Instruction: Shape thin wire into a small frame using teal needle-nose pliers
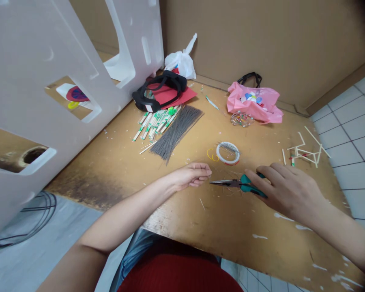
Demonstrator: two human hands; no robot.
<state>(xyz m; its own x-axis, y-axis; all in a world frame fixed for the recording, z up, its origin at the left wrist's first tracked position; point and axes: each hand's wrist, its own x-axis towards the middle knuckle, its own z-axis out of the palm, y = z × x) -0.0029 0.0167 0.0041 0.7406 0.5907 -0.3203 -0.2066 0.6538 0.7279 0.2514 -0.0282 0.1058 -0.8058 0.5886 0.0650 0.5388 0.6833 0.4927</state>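
My right hand (287,186) is wrapped round the teal handles of long-nose pliers (231,183), whose tip points left. Just left of that tip, my left hand (194,175) is closed in a pinch; whatever lies between its fingertips is too small to make out. Beyond the pliers, a white ring (217,153) with short grey wires lying in it rests on the wooden table (182,219). A yellow loop of thin wire (212,155) is beside the ring. Farther back lies a large bundle of straight grey wires (178,132).
Wrapped sticks (155,123), a black headset (141,99) and red paper (190,96) are at the back left. A white bag (182,63) stands behind. A pink bag (272,107) is at the back right, joined sticks (304,154) at the right, a white plastic panel (79,52) at the left.
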